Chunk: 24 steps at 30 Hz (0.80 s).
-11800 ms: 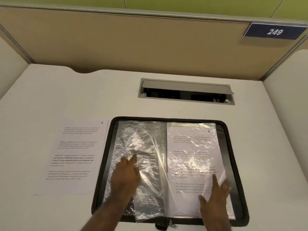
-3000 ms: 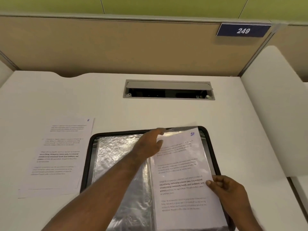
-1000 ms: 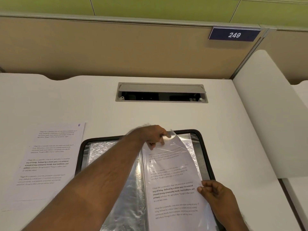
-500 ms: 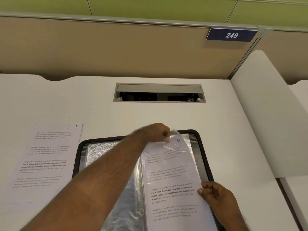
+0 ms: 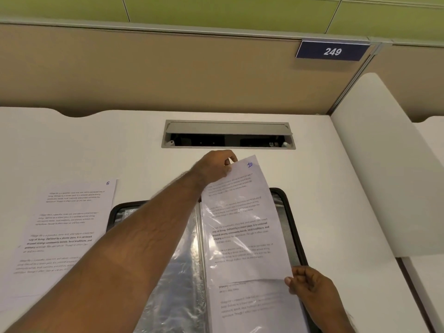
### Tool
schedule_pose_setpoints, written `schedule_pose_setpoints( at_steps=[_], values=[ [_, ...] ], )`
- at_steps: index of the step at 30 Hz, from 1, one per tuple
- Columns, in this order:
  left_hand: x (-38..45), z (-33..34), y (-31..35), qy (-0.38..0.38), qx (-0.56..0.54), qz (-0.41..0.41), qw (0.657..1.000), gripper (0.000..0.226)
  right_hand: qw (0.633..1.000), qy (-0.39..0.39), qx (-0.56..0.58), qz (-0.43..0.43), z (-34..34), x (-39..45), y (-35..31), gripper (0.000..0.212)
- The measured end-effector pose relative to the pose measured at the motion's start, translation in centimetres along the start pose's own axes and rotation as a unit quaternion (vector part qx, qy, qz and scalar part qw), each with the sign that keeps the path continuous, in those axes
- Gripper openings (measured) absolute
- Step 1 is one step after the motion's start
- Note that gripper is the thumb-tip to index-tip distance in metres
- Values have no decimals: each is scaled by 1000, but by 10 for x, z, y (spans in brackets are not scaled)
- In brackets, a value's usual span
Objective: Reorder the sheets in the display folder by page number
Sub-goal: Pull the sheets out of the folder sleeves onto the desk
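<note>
The black zip display folder lies open on the white desk, its clear sleeves crinkled. My left hand pinches the top edge of the sheet numbered 10, which sticks about halfway out of the top of the right-hand sleeve. My right hand grips the sleeve's right edge near that sheet's bottom corner. Another printed sheet shows in the sleeve below. The left-hand sleeve holds no paper. My left forearm crosses over it.
A loose sheet numbered 5 lies on the desk left of the folder. A cable tray with an open lid is set into the desk behind. A white divider panel stands on the right.
My left hand has drawn sheet 10 upward out of the right sleeve; its top now reaches past the folder's far edge. My right hand still holds the sleeve's edge.
</note>
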State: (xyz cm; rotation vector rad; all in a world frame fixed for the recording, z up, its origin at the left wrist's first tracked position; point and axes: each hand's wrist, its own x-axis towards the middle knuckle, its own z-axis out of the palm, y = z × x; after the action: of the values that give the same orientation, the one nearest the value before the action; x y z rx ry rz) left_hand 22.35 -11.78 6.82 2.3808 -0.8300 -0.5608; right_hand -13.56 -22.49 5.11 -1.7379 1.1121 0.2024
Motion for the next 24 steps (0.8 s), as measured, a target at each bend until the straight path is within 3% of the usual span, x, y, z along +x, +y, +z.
schedule_pose_setpoints(
  at_steps=[10, 15, 19, 24],
  values=[
    [12, -80, 2, 242, -4, 0, 970, 18, 1000, 11, -21, 12, 0, 2, -1, 14],
    [-10, -136, -1, 336, 40, 58, 939, 24, 998, 13, -59, 21, 4, 5, 2, 16],
    [-50, -170, -2, 362, 156, 106, 913, 26, 995, 24, -97, 16, 6, 5, 0, 20],
    [-114, -201, -3, 393, 209, 117, 888, 25, 990, 10, -137, 12, 6, 8, -2, 24]
  ],
)
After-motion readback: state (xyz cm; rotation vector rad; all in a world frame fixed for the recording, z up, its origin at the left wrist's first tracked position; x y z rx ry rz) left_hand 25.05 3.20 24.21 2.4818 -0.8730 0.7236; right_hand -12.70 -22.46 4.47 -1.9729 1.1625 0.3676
